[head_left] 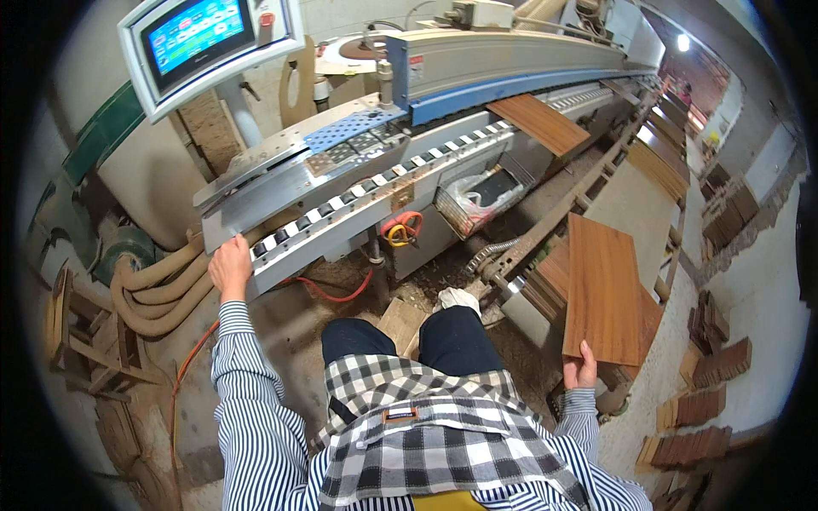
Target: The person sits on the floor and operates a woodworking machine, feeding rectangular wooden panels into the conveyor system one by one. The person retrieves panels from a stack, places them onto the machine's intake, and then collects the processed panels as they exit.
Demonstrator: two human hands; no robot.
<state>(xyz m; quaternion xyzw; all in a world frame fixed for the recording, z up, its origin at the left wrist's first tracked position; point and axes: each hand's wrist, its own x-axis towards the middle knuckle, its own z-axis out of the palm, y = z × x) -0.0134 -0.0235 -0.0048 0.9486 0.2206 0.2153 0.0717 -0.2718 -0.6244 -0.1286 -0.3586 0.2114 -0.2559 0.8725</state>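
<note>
My left hand (pixel 230 267) is closed at the near corner of the metal infeed table (pixel 256 209) of a long woodworking machine, fingers curled against its edge. At the right, my right hand (pixel 580 370) grips the lower edge of a brown wood-grain board (pixel 603 289), thumb on its face and the other fingers partly hidden. That board is tilted over a stack of similar boards (pixel 651 328). Farther along the machine, another wood-grain board (pixel 538 122) lies across the track, under the edge of the blue-trimmed beam (pixel 511 89).
A lit touchscreen panel (pixel 204 38) stands at upper left. A wire basket (pixel 486 196) and orange-handled item (pixel 401 228) hang off the machine's side. Ribbed hoses (pixel 162 294) and an orange hose (pixel 181 375) lie left. Board piles (pixel 694 447) line the right wall.
</note>
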